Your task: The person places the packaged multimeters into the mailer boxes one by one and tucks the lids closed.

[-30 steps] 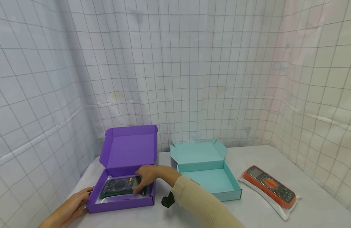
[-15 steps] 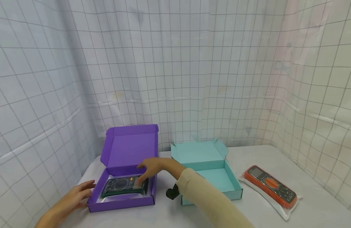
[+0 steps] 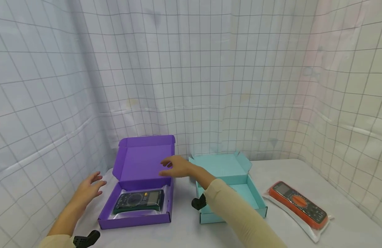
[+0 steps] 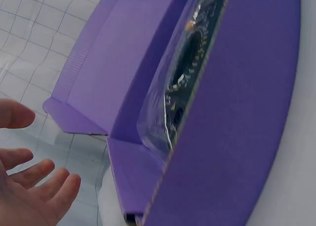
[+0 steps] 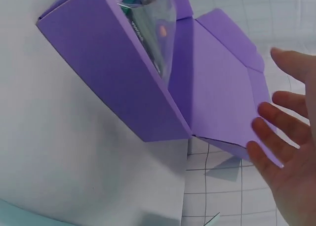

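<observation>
A purple cardboard box [image 3: 136,221] stands with its lid [image 3: 147,160] raised. Inside it lies a dark green multimeter [image 3: 138,200] in a clear plastic bag. My left hand [image 3: 86,189] is beside the box's left side, fingers spread and holding nothing; the left wrist view also shows that hand [image 4: 34,191] apart from the cardboard. In front of the lid's right edge is my right hand [image 3: 178,166], its fingers loosely bent around nothing. The right wrist view has the same hand [image 5: 291,132] overlapping the edge of the lid.
A teal box [image 3: 234,172] with its lid up stands right of the purple one, partly behind my right forearm. Farther right, an orange multimeter [image 3: 297,203] in a clear bag lies on the white table [image 3: 184,237]. A gridded white curtain [image 3: 203,86] encloses the table.
My right hand has let go of the green multimeter and risen to the lid's right edge. The left hand has come off the box's side and moved up toward the back.
</observation>
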The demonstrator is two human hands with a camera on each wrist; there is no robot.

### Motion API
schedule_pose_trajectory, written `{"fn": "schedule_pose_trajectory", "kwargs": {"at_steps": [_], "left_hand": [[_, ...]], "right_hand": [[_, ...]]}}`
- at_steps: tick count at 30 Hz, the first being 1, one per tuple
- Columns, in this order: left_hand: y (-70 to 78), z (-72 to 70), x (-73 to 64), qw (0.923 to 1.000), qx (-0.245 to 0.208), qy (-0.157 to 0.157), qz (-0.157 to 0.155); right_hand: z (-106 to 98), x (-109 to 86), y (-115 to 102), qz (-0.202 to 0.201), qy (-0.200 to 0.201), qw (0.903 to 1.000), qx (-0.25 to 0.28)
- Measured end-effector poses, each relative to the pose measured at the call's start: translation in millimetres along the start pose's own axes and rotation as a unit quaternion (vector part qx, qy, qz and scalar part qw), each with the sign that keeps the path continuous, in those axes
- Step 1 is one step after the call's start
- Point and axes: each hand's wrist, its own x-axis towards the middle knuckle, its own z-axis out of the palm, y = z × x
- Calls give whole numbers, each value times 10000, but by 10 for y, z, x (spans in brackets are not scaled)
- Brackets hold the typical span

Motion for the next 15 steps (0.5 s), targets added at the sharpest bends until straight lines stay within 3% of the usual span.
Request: {"fn": "schedule_pose_trajectory", "kwargs": {"at_steps": [7, 11, 15], "left_hand": [[151, 105, 254, 9984, -59, 565, -56], [198, 114, 381, 9976, -56, 667, -191], [206, 127, 479, 9969, -121, 755, -203]], "right_hand": [[-73, -10, 149, 326, 1451, 9879, 439], [-51, 15, 238, 799, 1834, 9762, 842], [15, 64, 301, 1281, 1905, 9682, 994]]}}
